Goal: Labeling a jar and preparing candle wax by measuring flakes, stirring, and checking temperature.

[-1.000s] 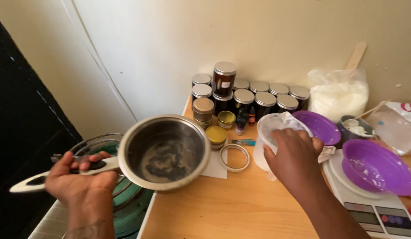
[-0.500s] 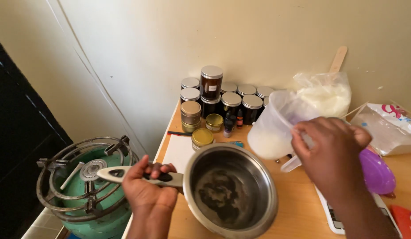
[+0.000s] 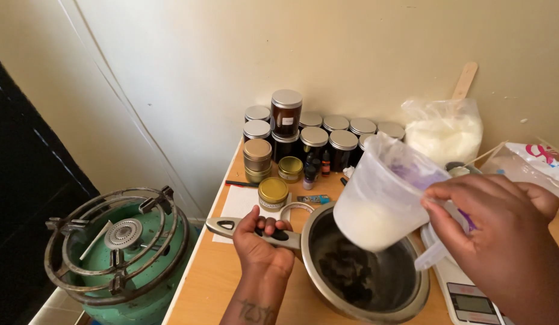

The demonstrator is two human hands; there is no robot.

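Steel saucepan handle gripped by left hand, right hand holding plastic jug above

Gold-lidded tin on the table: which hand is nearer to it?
Left. The left hand grips the saucepan handle just below the gold-lidded tin; the right hand holds the plastic jug farther right.

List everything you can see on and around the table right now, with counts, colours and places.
Stainless steel saucepan: one, silver, table front.
Translucent plastic jug: one, holding white stuff, tilted over the saucepan.
Dark glass jars with silver lids: about nine, back by the wall.
Round tins: about three, gold and bronze, beside the jars.
Small dropper bottles: a few, dark, in front of the jars.
Clear bag of white flakes: one, back right.
Wooden stick: one, pale, against the wall.
Digital scale: one, white, front right.
Green gas burner: one, left of the table.
Left hand: grips the saucepan handle.
Right hand: holds the jug.
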